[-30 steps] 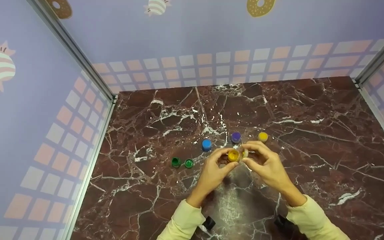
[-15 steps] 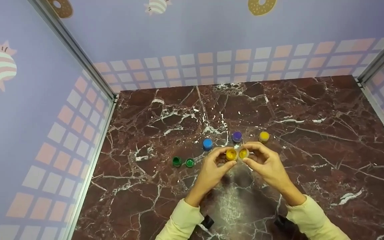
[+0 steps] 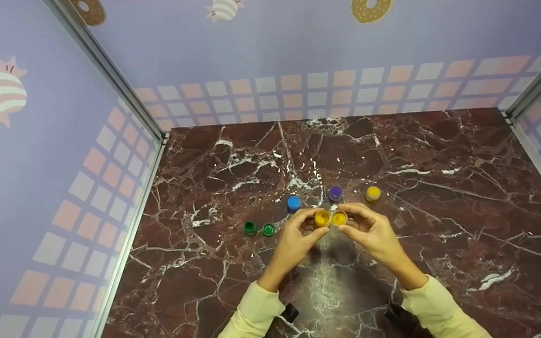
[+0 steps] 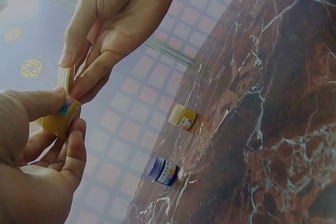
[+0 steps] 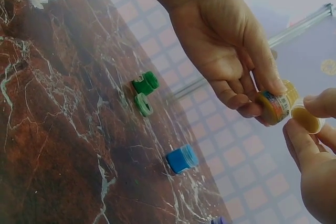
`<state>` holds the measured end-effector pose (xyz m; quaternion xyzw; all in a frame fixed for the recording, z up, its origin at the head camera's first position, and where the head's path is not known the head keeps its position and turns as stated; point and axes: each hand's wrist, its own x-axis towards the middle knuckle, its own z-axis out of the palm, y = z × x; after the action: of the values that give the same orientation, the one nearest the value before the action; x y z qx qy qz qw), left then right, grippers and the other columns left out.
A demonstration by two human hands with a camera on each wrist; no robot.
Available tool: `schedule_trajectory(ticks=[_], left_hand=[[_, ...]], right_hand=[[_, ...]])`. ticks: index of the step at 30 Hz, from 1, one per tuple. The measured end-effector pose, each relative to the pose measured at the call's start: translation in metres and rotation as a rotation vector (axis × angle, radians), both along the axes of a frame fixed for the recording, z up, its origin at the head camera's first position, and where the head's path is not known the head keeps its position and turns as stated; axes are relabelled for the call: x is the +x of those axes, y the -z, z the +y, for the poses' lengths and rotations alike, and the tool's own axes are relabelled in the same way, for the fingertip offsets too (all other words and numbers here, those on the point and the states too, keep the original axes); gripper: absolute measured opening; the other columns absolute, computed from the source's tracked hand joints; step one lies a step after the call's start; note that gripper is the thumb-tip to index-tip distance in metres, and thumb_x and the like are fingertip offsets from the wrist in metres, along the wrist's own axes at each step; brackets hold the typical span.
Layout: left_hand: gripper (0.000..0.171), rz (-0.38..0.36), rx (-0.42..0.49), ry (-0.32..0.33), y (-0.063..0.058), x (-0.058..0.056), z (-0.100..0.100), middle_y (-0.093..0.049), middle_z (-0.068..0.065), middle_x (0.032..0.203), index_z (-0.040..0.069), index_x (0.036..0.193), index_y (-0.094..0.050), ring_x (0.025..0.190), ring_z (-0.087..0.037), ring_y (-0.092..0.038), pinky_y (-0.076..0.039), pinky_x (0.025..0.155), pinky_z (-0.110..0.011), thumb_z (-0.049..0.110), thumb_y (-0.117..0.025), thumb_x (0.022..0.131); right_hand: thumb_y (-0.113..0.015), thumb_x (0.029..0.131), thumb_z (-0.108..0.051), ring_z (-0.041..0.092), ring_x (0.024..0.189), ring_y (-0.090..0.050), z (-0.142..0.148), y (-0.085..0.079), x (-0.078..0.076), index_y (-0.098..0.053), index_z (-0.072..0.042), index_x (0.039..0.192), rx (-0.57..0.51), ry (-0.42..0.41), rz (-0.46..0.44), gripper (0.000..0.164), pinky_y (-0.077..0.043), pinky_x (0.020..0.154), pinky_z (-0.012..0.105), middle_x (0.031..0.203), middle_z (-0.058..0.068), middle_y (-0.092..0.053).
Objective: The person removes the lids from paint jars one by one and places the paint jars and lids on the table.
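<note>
My left hand [image 3: 297,239] grips a small open paint jar [image 3: 322,218] of yellow paint between thumb and fingers, its mouth facing up toward the head camera. Close beside it, my right hand [image 3: 373,237] pinches the jar's lid [image 3: 339,218] by the rim, the yellow-stained inside showing. In the right wrist view the lid [image 5: 307,119] is right at the mouth of the labelled jar [image 5: 275,106]; whether they touch I cannot tell. Both are held above the table.
On the marbled table [image 3: 195,281] stand an open green jar [image 3: 250,228] with its lid [image 3: 268,229] beside it, a blue jar [image 3: 294,203], a purple jar [image 3: 335,193] and another yellow jar [image 3: 373,194], the last three capped. Patterned walls [image 3: 261,47] enclose the back and sides.
The right hand has turned the lid from edge-on until its inside faces the head camera. The left hand has shifted the jar slightly left.
</note>
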<state>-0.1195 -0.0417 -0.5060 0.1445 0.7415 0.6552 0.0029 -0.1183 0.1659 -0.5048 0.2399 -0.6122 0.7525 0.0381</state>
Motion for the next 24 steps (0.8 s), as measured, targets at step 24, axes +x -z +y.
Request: schedule_trajectory(ticks=[24], left_hand=[[0.037,-0.017,-0.292,-0.053,0.042,0.013,-0.036,-0.072,-0.009,0.116,0.006,0.120,-0.074,0.102,-0.023,-0.066,-0.055,0.091,-0.037,0.013,-0.084,0.086]], right_hand=[[-0.075,0.088,0.006,0.021,0.087,-0.069,-0.018,0.029,-0.003,-0.060,0.015,0.129,0.514,-0.055,-0.107,0.045,-0.061,0.078,0.027,0.112,0.023,-0.068]])
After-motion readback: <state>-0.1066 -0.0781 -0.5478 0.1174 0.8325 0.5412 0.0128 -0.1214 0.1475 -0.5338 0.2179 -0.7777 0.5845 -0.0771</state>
